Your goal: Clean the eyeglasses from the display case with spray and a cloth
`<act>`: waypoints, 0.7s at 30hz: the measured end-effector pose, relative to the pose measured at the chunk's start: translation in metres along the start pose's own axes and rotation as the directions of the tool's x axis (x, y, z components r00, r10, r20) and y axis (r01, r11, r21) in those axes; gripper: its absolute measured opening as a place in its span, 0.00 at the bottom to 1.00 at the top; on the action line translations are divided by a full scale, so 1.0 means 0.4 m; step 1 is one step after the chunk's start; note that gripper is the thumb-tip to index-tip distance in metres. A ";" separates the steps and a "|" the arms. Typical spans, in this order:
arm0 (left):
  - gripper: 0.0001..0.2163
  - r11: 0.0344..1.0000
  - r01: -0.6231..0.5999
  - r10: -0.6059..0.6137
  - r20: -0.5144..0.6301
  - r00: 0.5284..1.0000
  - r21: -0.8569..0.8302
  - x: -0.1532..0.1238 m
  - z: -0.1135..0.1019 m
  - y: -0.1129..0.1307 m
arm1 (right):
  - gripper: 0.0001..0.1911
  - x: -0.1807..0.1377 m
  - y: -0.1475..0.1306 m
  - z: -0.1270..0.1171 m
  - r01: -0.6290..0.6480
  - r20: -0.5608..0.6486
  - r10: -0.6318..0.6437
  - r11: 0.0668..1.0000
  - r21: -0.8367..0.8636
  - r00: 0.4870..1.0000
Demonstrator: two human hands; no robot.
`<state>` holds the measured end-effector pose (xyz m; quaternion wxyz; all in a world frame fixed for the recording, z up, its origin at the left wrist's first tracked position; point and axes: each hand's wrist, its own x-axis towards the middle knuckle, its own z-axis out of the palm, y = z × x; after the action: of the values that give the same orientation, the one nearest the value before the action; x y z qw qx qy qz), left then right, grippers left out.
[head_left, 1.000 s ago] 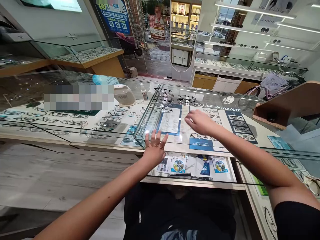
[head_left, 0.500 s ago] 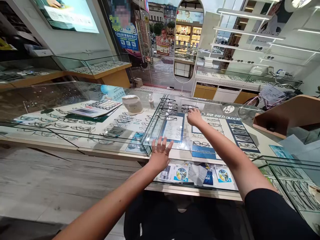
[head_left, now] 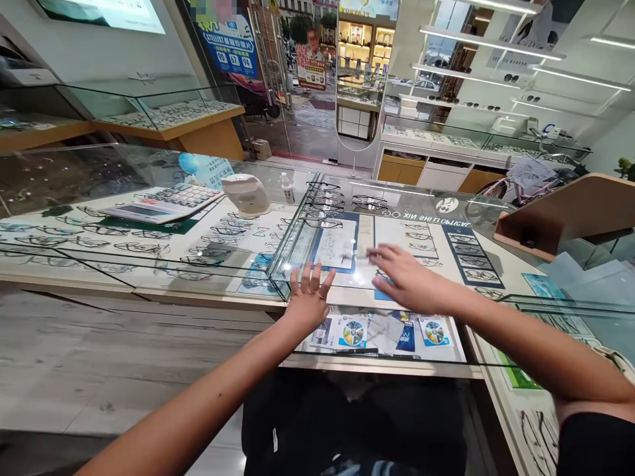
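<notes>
My left hand [head_left: 308, 301] lies with fingers spread on the front edge of the glass display counter [head_left: 290, 264]. Over the counter's front part is my right hand [head_left: 409, 277], slightly blurred, its fingers stretched forward and apart with nothing visible in them. Whether its fingertips touch the glass I cannot tell. Beyond both hands, a row of eyeglasses [head_left: 325, 205] sits on the glass top, several pairs one behind another. Beside it to the right is a smaller group of eyeglasses [head_left: 370, 202]. More frames show through the glass below.
To the left stand a large calculator [head_left: 169, 200], a white device [head_left: 247, 194] and a small spray bottle [head_left: 287, 189]. A brown wooden stand [head_left: 560, 215] is at the right. Leaflets [head_left: 353, 332] lie under the glass near me. A tall mirror [head_left: 361, 79] stands beyond the counter.
My right hand has drawn back toward me from the smaller group of eyeglasses, and its fingers have opened out. My left hand stays on the counter edge. The view has shifted slightly.
</notes>
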<state>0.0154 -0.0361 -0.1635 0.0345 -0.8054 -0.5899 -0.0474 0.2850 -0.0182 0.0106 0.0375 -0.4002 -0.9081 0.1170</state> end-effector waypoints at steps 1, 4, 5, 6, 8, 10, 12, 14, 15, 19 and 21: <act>0.42 1.000 0.000 0.000 -0.008 1.000 -0.002 -0.001 -0.002 0.001 | 0.31 -0.056 -0.032 -0.008 0.019 0.100 -0.028 0.996 0.087 0.995; 0.40 1.000 0.009 -0.009 -0.014 1.000 0.015 -0.002 -0.011 0.005 | 0.32 -0.175 -0.091 0.002 -0.022 0.325 -0.062 0.969 0.246 0.944; 0.39 1.000 0.009 -0.009 -0.017 1.000 0.024 -0.002 -0.013 0.006 | 0.31 -0.197 -0.096 0.018 -0.042 0.364 -0.061 0.962 0.269 0.929; 0.39 0.999 0.009 -0.008 -0.023 1.000 0.033 -0.002 -0.015 0.008 | 0.31 -0.210 -0.094 0.041 -0.065 0.393 -0.051 0.959 0.277 0.918; 0.38 0.999 0.009 -0.008 -0.041 0.999 0.039 -0.002 -0.016 0.010 | 0.30 -0.216 -0.072 0.102 -0.110 0.435 -0.015 0.959 0.261 0.900; 0.39 1.000 0.010 -0.008 -0.057 0.998 0.025 -0.002 -0.017 0.011 | 0.31 -0.203 -0.033 0.176 -0.152 0.454 0.041 0.966 0.210 0.890; 0.39 1.000 0.013 -0.013 -0.068 0.998 0.000 -0.003 -0.017 0.012 | 0.33 -0.176 0.016 0.257 -0.209 0.441 0.133 0.970 0.128 0.887; 0.38 1.000 0.015 -0.016 -0.073 0.997 -0.014 -0.003 -0.018 0.013 | 0.38 -0.138 0.073 0.334 -0.287 0.393 0.254 0.958 0.025 0.884; 0.38 1.000 0.014 -0.015 -0.077 0.997 -0.013 -0.004 -0.019 0.013 | 0.40 -0.115 0.104 0.370 -0.320 0.332 0.310 0.947 -0.025 0.891; 0.36 0.999 0.004 -0.001 -0.086 0.996 0.034 -0.006 -0.022 0.013 | 0.40 -0.004 0.247 0.482 -0.452 -0.010 0.455 0.880 -0.145 0.890; 0.35 0.998 0.007 -0.002 -0.081 0.997 0.058 -0.007 -0.024 0.012 | 0.41 0.053 0.321 0.517 -0.432 -0.145 0.411 0.887 -0.164 0.900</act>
<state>0.0190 -0.0413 -0.1544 0.0815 -0.8001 -0.5910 -0.0627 0.3293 0.0433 -0.2217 0.0205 -0.5954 -0.8031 0.0130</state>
